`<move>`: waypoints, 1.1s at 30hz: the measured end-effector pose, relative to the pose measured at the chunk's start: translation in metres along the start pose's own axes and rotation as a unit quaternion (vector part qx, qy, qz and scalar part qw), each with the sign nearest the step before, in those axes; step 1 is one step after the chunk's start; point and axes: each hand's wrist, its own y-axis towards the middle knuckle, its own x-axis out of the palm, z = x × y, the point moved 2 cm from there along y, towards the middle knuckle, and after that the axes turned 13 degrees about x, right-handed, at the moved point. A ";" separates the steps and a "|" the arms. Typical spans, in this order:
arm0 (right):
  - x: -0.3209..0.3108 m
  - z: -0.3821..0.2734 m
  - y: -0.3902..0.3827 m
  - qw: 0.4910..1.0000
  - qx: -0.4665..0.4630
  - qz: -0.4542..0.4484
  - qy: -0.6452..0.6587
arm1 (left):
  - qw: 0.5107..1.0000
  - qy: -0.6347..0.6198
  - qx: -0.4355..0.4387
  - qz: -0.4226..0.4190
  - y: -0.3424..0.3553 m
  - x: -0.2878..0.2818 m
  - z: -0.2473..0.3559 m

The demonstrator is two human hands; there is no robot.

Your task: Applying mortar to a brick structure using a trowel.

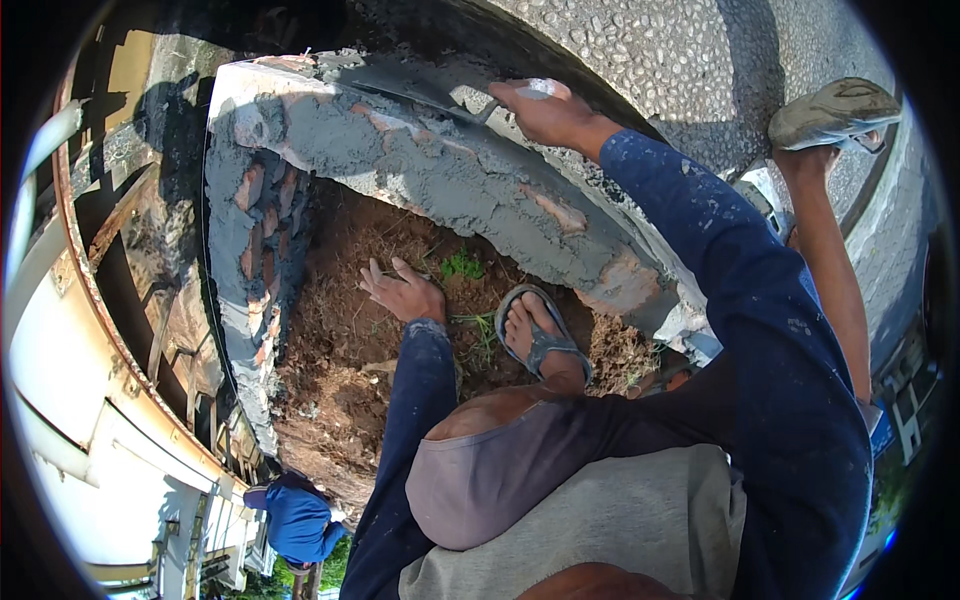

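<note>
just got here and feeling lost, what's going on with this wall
A person is at a low brick wall, one foot on the soil beside it. Their right hand seems to hold a tool, mostly hidden, near the wall's far edge. The left hand is open over the soil, with nothing visible in it. Rough grey mortar covers much of the wall, with reddish patches showing.

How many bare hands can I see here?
2: the left hand over the reddish-brown soil, and the right hand by the mortar-coated brick wall. The hands of the background person in blue may be hidden.
</note>
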 end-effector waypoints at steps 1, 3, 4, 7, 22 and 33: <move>-0.006 0.006 -0.011 0.997 -0.052 0.048 -0.009 | 1.000 -0.004 0.000 0.000 -0.001 -0.001 0.002; -0.009 0.010 -0.036 0.995 -0.064 0.075 -0.028 | 1.000 0.008 0.005 0.009 0.002 -0.008 -0.006; -0.018 0.015 -0.054 0.997 -0.061 0.036 -0.033 | 1.000 0.010 0.010 0.010 0.000 -0.004 -0.005; -0.019 0.037 -0.097 0.997 -0.073 -0.008 -0.008 | 1.000 0.012 0.008 0.011 -0.002 0.002 -0.008; -0.044 0.094 -0.224 0.989 -0.114 -0.047 -0.088 | 0.999 -0.007 0.006 0.035 -0.001 -0.002 0.001; -0.295 0.007 -0.189 0.947 0.008 0.319 -0.030 | 0.999 0.011 0.006 0.046 -0.002 -0.009 -0.007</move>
